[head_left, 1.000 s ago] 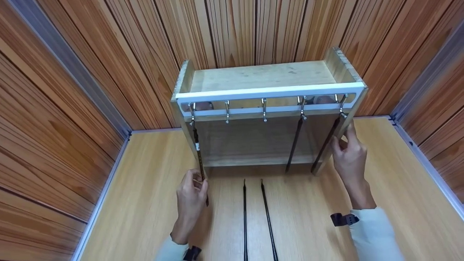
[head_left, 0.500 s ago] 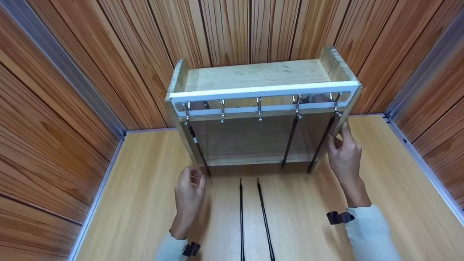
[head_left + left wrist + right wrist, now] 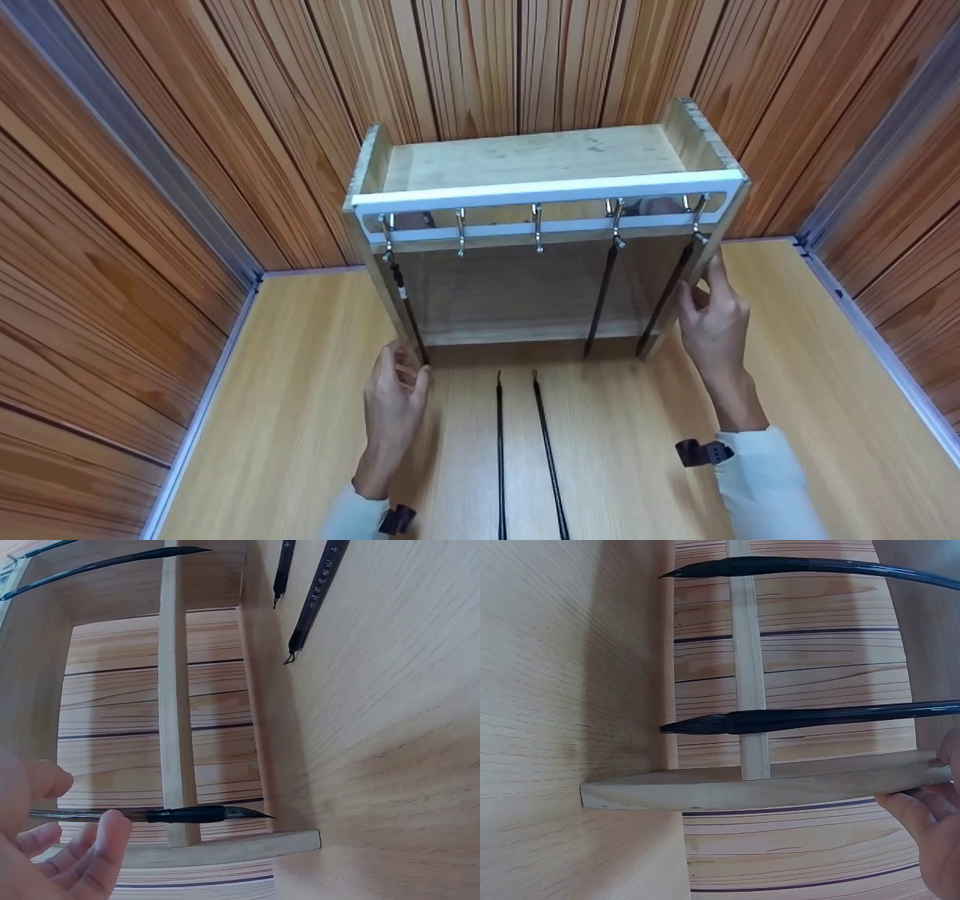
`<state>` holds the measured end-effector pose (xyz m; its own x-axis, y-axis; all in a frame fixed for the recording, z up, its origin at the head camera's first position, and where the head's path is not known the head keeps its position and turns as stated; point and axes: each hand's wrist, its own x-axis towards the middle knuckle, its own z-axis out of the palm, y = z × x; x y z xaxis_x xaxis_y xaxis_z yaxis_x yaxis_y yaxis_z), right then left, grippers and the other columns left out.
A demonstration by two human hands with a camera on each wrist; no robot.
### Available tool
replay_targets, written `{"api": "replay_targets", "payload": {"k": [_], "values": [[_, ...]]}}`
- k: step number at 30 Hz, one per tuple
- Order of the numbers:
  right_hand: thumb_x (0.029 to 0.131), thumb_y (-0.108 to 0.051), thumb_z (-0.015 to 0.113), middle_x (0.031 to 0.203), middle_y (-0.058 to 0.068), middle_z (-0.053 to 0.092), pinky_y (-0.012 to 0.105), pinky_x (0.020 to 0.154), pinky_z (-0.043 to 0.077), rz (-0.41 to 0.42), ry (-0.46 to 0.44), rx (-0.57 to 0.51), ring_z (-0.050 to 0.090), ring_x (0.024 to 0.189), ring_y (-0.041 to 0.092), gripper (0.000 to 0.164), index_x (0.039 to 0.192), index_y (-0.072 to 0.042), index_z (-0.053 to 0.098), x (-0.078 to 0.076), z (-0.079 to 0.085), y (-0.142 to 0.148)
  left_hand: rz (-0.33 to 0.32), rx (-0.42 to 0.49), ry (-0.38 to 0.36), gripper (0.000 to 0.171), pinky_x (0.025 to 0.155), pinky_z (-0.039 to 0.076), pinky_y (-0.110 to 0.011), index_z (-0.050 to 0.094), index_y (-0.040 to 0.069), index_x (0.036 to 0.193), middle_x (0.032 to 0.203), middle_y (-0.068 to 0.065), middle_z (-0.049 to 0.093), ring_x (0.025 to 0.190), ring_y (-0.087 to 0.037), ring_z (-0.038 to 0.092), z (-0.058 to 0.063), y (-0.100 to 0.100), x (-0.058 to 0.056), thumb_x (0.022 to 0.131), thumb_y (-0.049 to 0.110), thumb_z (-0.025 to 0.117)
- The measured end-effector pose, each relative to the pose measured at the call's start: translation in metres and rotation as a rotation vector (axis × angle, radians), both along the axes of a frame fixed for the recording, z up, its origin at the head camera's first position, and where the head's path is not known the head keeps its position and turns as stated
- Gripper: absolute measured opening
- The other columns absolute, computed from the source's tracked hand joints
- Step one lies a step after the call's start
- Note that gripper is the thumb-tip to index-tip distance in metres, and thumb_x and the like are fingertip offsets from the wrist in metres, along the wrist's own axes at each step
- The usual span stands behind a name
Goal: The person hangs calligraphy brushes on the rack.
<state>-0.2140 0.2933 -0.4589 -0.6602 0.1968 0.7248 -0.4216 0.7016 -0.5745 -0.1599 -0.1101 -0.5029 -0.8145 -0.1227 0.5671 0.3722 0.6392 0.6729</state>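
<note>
A wooden rack [image 3: 525, 154] with a white front rail of metal hooks stands ahead of me. From its leftmost hook hangs a calligraphy brush [image 3: 184, 815], bristles down, a pale band on its upper handle. My left hand [image 3: 394, 401] is at this brush; in the left wrist view its thumb and fingers are spread on either side of the handle, one fingertip overlapping it. My right hand [image 3: 718, 330] grips the rack's right side board [image 3: 780, 791] between thumb and fingers. Two more calligraphy brushes, a right one [image 3: 832, 716] and its neighbour [image 3: 832, 566], hang from the right-hand hooks.
Two dark calligraphy brushes, one left [image 3: 500, 450] and one right [image 3: 551, 450], lie on the wooden tabletop [image 3: 300, 420] between my forearms, hanging loops towards the rack. Wood-patterned walls [image 3: 480, 60] enclose the back and sides. The two middle-left hooks carry nothing.
The leftmost brush was tilted out towards me in my left fingers; it has swung back to hang under its hook, and those fingers have loosened. My right hand keeps its grip on the rack.
</note>
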Motion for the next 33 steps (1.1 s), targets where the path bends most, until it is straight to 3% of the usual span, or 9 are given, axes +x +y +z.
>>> {"api": "replay_targets", "payload": {"k": [8,16,21,25,33], "values": [[0.093,0.007,0.062,0.119,0.025,0.066,0.03,0.079,0.052,0.005,0.006,0.0,0.064,0.106,0.043,0.059,0.148,-0.009,0.046,0.0,0.0,-0.002,0.025,-0.016,-0.067,0.054,0.062,0.059,-0.035,0.051,-0.003,0.13,0.103,-0.016,0.059,0.082,-0.025,0.063,0.003,0.002,0.01,0.084,-0.001,0.079],[0.091,0.01,0.063,0.121,0.024,0.066,0.014,0.081,0.048,0.016,0.044,0.006,0.065,0.106,0.042,0.06,0.147,-0.006,0.047,-0.002,-0.002,-0.001,0.043,-0.078,-0.159,0.061,0.059,0.053,-0.031,0.045,-0.004,0.135,0.112,-0.017,0.055,0.081,-0.026,0.06,0.006,0.008,0.026,0.085,0.004,0.078],[0.091,0.009,0.064,0.122,0.024,0.066,0.017,0.081,0.049,0.015,0.043,0.002,0.063,0.108,0.043,0.06,0.147,-0.006,0.047,-0.002,-0.002,-0.001,0.043,-0.107,-0.202,0.067,0.057,0.049,-0.028,0.043,-0.003,0.139,0.114,-0.019,0.054,0.079,-0.025,0.059,0.007,0.01,0.033,0.084,0.003,0.08],[0.091,0.008,0.065,0.12,0.024,0.066,0.013,0.081,0.047,0.015,0.035,-0.015,0.063,0.108,0.044,0.057,0.145,-0.006,0.049,-0.003,-0.001,-0.001,0.038,-0.109,-0.235,0.069,0.058,0.05,-0.028,0.042,-0.002,0.141,0.115,-0.018,0.053,0.079,-0.026,0.059,0.009,0.008,0.037,0.083,0.003,0.08],[0.093,0.008,0.062,0.117,0.027,0.066,0.005,0.08,0.042,0.016,0.048,0.016,0.064,0.106,0.044,0.056,0.145,-0.005,0.047,-0.003,-0.002,0.001,-0.004,-0.116,-0.402,0.068,0.057,0.047,-0.027,0.038,0.0,0.143,0.116,-0.017,0.052,0.078,-0.022,0.056,0.007,0.005,0.044,0.087,0.008,0.077]]}}
